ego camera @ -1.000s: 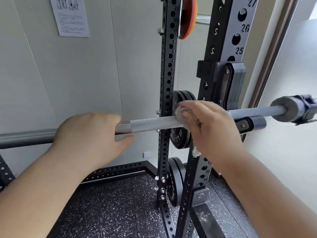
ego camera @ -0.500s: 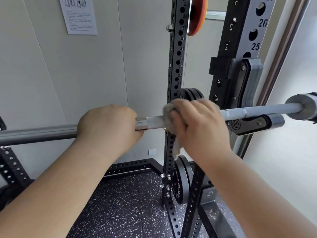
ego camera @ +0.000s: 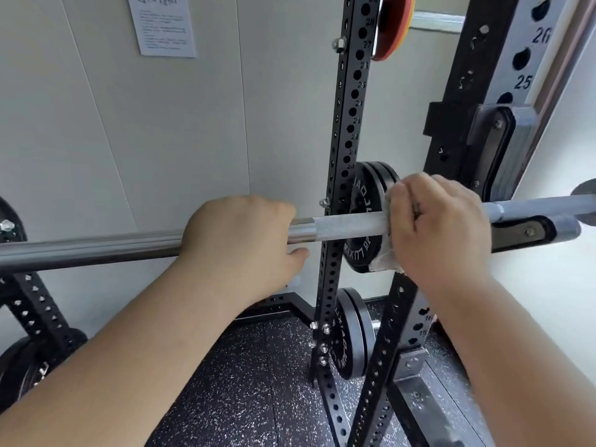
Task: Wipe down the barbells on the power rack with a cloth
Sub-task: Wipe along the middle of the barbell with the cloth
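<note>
A steel barbell (ego camera: 348, 225) runs across the view from left to right and rests in a J-hook on the right upright of the black power rack (ego camera: 345, 130). My left hand (ego camera: 238, 240) grips the smooth part of the bar left of the knurled section. My right hand (ego camera: 442, 227) holds a pale grey cloth (ego camera: 385, 259) wrapped round the bar just left of the J-hook. A corner of the cloth hangs below the bar. The bar's sleeve (ego camera: 541, 208) runs out of frame to the right.
Black weight plates (ego camera: 364, 221) hang on pegs of the rear upright, with more below (ego camera: 351, 337). An orange plate (ego camera: 392, 24) sits high up. The near upright with its J-hook (ego camera: 493, 146) stands at the right. A paper notice (ego camera: 161, 24) is on the wall. Speckled rubber flooring (ego camera: 245, 382) lies below.
My right hand with the cloth has slid right along the bar, baring more of the knurled section. My left hand keeps its grip. The camera has shifted slightly.
</note>
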The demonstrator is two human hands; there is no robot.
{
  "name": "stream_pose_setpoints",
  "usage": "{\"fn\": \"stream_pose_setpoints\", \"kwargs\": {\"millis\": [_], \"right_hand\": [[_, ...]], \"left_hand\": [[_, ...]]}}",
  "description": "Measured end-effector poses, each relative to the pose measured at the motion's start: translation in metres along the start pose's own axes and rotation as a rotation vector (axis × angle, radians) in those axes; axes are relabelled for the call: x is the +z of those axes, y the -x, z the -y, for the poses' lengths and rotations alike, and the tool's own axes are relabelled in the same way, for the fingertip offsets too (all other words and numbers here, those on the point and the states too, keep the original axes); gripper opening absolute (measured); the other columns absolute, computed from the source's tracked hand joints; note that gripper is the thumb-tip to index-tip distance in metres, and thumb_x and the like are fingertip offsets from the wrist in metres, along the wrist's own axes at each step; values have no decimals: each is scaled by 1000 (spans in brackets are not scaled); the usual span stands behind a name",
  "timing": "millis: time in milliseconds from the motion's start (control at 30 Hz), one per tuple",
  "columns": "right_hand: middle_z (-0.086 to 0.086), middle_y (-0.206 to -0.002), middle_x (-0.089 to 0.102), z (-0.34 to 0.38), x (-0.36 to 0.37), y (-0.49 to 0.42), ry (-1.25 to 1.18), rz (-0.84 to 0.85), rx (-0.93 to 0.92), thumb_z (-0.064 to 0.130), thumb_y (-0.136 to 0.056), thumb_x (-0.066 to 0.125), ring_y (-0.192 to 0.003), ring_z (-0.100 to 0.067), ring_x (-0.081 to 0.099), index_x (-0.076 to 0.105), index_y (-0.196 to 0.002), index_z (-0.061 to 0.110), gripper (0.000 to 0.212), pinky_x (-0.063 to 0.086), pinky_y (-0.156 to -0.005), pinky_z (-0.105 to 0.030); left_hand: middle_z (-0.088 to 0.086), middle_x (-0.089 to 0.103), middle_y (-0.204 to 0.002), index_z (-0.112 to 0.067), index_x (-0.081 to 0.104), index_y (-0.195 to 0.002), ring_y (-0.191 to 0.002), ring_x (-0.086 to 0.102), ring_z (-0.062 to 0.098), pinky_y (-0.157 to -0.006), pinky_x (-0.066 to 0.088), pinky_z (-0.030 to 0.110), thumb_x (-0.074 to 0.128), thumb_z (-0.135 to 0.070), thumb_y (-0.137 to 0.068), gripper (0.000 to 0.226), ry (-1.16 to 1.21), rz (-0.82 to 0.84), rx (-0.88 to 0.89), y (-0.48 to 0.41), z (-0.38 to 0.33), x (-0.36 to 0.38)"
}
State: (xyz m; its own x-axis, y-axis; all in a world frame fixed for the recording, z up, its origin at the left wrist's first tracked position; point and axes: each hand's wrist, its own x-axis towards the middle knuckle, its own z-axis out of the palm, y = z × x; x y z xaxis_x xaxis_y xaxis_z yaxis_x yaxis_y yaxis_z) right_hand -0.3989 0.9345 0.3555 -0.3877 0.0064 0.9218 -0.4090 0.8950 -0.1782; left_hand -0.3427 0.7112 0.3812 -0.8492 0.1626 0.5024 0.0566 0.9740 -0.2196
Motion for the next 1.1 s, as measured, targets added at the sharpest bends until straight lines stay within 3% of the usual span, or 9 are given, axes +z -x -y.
{"fn": "stream_pose_setpoints", "kwargs": {"millis": [133, 233, 333, 500, 600, 733, 833, 1000, 1100], "right_hand": [[-3, -75, 57, 47, 12, 10, -77, 0, -48, 25, -107, 43, -64, -26, 48, 64, -81, 8, 37, 40, -64, -41], [-7, -106, 64, 79, 18, 15, -125, 182, -247, 41, -109, 29, -81, -30, 61, 70, -110, 10, 51, 47, -74, -47], [-6, -134, 55, 62, 6, 9, 21, 256, -285, 42, -110, 28, -102, -25, 64, 60, -137, 12, 52, 48, -86, -44], [-8, -123, 62, 29, -3, 2, 39, 82, -55, 25, -109, 42, -104, -29, 61, 65, -130, 8, 36, 50, -92, -42], [-8, -121, 66, 60, 10, 16, -119, 106, -127, 20, -107, 46, -102, -25, 62, 66, -129, 5, 33, 47, -91, -31], [-9, -118, 64, 76, 11, 25, -90, 209, -382, 41, -107, 46, -101, -30, 61, 69, -123, 9, 43, 49, -90, -43], [-4, -111, 66, 48, 4, 9, 14, 232, -400, 53, -105, 47, -94, -24, 64, 72, -117, 14, 48, 51, -86, -39], [-2, -84, 62, 72, 20, 11, -11, 44, -148, 35, -109, 38, -66, -23, 55, 71, -86, 12, 46, 47, -60, -41], [-3, -85, 63, 130, 38, 21, -66, 63, -212, 32, -109, 39, -65, -26, 55, 71, -86, 12, 44, 45, -62, -43]], "left_hand": [[-5, 58, -78, -29, 40, -89, -72, 62, 26, -56, 37, 30, 54, -65, -89, 39, 5, -140, 34, 5, -3, 10], [-9, 55, -74, -32, 47, -94, -67, 57, 22, -53, 39, 29, 46, -55, -88, 24, 51, -175, 50, 6, -1, 11], [-7, 59, -73, -29, 51, -86, -68, 62, 26, -53, 38, 32, 63, -55, -84, 29, 94, -231, 55, 18, 13, 11], [-2, 48, -57, -23, 41, -68, -54, 50, 29, -57, 24, 32, 76, -41, -79, 41, -16, -279, -22, 30, 31, 20], [0, 47, -54, -22, 40, -66, -49, 42, 27, -54, 18, 29, 79, -41, -76, 44, -27, -249, -9, 27, 31, 21], [-4, 50, -58, -25, 44, -72, -52, 53, 29, -52, 26, 29, 74, -51, -78, 41, 13, -249, 50, 30, 38, 21], [-9, 53, -63, -28, 52, -80, -58, 54, 25, -52, 41, 32, 70, -58, -81, 35, 130, -272, 55, 39, 54, 19], [-11, 62, -68, -32, 62, -85, -62, 58, 24, -57, 42, 31, 56, -76, -80, 46, 221, -305, -68, 54, 88, 5], [-12, 66, -70, -31, 64, -87, -65, 63, 24, -60, 50, 33, 39, -79, -85, 54, 259, -320, -98, 60, 102, 2]]}}
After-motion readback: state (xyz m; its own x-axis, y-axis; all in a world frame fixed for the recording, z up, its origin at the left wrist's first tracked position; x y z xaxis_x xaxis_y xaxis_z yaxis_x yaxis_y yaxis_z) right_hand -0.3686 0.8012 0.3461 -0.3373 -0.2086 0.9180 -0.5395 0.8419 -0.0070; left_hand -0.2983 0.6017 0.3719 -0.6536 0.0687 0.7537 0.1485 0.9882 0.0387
